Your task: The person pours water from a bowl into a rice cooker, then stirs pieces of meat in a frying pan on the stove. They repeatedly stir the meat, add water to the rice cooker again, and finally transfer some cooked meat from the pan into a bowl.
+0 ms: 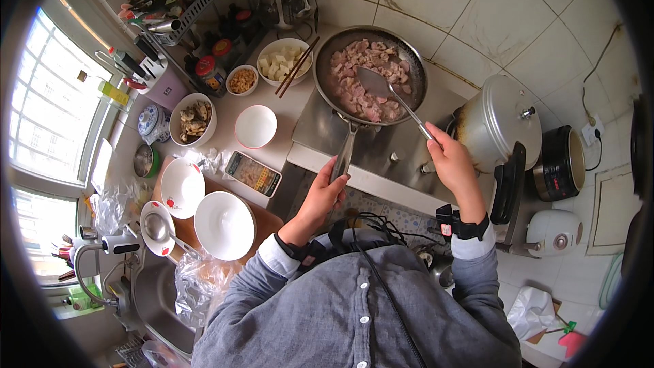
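A frying pan (420, 93) stands over the gas stove (378, 151) and holds many pieces of pale pink sliced meat (352, 61). My left hand (323, 191) is closed around the pan's metal handle (345, 151). With my right hand (452, 161) I grip the metal handle of a spatula (374, 82), whose broad blade rests on the meat near the middle of the pan. Left of the pan, a white bowl of pale cubes (278, 65) has a pair of brown chopsticks (297, 67) lying across its rim. The burner under the pan is hidden.
A scorched aluminium pressure cooker (498, 122) stands right of the stove. To the left are a small bowl of chopped orange-brown food (242, 81), an empty bowl (256, 127), a bowl of mushroom-like pieces (193, 120), a phone (253, 174), stacked white bowls (225, 226) and a sink (161, 299).
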Demonstrator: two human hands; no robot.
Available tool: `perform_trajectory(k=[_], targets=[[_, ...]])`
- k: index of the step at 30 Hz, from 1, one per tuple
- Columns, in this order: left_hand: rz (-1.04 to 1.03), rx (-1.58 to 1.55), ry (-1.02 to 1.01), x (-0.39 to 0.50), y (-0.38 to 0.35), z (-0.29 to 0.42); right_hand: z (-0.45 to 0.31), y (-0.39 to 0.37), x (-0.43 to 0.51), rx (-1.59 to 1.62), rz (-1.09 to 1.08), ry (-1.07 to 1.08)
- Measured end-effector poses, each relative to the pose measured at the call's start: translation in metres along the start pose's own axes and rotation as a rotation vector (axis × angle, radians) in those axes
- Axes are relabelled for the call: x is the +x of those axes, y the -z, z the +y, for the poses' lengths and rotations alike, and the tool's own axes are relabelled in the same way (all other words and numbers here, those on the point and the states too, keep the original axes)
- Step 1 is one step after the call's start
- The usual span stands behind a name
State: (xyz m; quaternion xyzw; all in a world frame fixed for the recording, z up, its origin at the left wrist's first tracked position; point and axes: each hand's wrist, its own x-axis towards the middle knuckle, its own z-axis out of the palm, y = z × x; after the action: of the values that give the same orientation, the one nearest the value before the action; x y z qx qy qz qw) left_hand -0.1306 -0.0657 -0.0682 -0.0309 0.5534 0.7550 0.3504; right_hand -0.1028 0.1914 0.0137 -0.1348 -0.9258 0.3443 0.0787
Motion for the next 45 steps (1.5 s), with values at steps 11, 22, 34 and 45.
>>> perform_trajectory(k=[11, 22, 34, 45], targets=[[0.018, -0.044, -0.014, -0.002, -0.004, 0.002, 0.002, -0.008, 0.008, 0.021, 0.02, -0.063], [0.046, -0.032, 0.002, -0.002, -0.005, 0.003, 0.012, -0.012, 0.005, 0.051, 0.024, -0.042], [0.03, -0.021, -0.012, -0.003, -0.005, 0.004, 0.006, -0.014, -0.001, 0.055, -0.019, -0.05], [0.0, -0.003, -0.004, -0.001, -0.001, 0.001, 0.0, -0.007, -0.002, -0.112, 0.08, -0.033]])
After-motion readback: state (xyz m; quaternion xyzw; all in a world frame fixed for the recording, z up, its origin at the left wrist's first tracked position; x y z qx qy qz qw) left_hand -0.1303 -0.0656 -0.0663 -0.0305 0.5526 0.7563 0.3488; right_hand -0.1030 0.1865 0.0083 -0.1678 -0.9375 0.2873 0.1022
